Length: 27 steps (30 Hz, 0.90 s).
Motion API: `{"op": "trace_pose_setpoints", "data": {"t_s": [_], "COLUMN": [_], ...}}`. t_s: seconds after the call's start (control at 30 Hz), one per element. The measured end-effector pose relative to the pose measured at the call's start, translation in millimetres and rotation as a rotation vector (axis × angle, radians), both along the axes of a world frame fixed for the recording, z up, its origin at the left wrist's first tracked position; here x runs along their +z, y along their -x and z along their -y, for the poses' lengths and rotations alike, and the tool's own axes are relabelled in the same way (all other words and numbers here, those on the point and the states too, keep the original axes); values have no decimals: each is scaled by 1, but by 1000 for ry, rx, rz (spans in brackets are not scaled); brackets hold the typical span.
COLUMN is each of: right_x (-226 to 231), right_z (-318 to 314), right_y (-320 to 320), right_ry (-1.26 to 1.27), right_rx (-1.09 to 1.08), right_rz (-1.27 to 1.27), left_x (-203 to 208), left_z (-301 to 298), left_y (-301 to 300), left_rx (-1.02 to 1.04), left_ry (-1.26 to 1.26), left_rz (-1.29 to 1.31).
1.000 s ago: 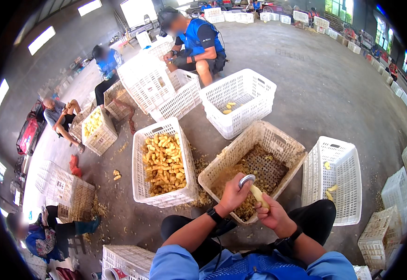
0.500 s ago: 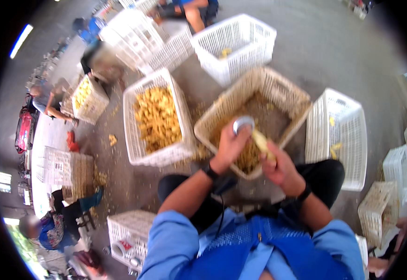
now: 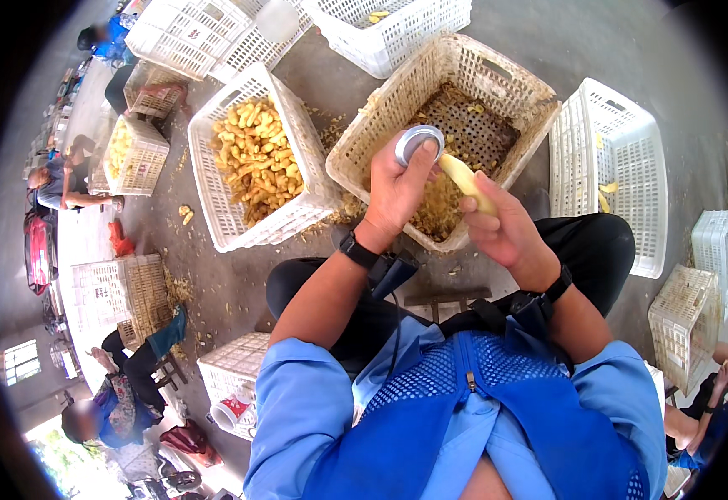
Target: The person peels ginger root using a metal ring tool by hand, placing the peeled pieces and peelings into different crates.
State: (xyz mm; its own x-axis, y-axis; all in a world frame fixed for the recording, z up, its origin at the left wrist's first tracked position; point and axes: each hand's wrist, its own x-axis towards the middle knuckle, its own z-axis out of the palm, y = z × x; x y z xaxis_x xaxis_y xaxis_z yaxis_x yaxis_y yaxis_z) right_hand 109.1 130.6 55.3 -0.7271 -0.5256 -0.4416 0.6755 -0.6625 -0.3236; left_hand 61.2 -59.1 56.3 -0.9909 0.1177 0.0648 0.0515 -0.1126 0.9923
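Note:
My left hand is closed on a round silver metal ring, its thumb lying over the rim. In my right hand is a peeled, pale yellow, elongated vegetable, its far end beside the ring. Whether the two touch is hard to tell. Both hands are over a stained plastic crate, which holds brown peel scraps toward its near end. To the left, a white crate holds a heap of yellow-brown knobbly vegetables.
A white crate on the right holds a few yellow pieces. Another white crate stands beyond the stained one. Stacked crates are at the far left. Several people sit around the edges. Scraps litter the floor.
My view has shifted, so the crates sit higher in the picture. The ring and the vegetable stay in my hands, close together over the stained crate.

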Motion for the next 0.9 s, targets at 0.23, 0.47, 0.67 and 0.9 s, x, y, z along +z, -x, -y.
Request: {"op": "trace_pose_setpoints", "data": {"t_s": [0.23,0.47,0.67,0.9], "right_x": [-4,-13,-10,-9], "right_z": [-2,0,6,21], "right_y": [-1,0,0,-1], "right_ry": [22,44,-24,-243], "right_rx": [-13,-45,-85,-225], "right_rz": [20,43,23,-75], "left_x": [-2,-10,-20,-23], "left_z": [-7,-15,-24,-37], "left_y": [-3,-3,4,13], "left_rx": [11,74,157,243], "left_ry": [-34,2,158,159], "left_rz": [39,15,-98,-44]}}
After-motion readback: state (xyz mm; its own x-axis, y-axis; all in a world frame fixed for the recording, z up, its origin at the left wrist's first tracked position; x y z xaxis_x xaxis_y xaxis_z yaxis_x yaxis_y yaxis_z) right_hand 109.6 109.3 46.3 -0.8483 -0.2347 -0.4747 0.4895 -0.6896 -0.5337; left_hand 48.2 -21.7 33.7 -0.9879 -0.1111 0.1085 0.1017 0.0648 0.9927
